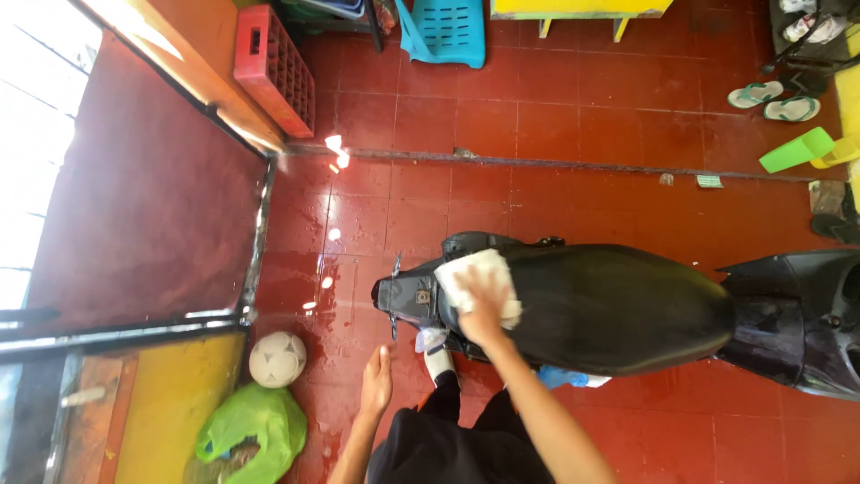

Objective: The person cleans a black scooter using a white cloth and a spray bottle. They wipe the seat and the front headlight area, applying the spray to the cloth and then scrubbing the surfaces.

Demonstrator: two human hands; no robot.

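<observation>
Two hands low in the middle of the frame: right hand (pixel 481 309) pressed flat on a white cloth (pixel 475 282) over the rear of a black scooter seat (pixel 609 309), left hand (pixel 376 381) open, fingers straight, holding nothing, above wet red floor tiles (pixel 358 224). Lower left, a ball (pixel 277 359) beside a green bag (pixel 255 430). Upper left, a red crate (pixel 275 67).

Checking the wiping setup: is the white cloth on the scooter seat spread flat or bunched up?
Mostly spread: the white cloth lies flat on the black seat under the right hand.
</observation>
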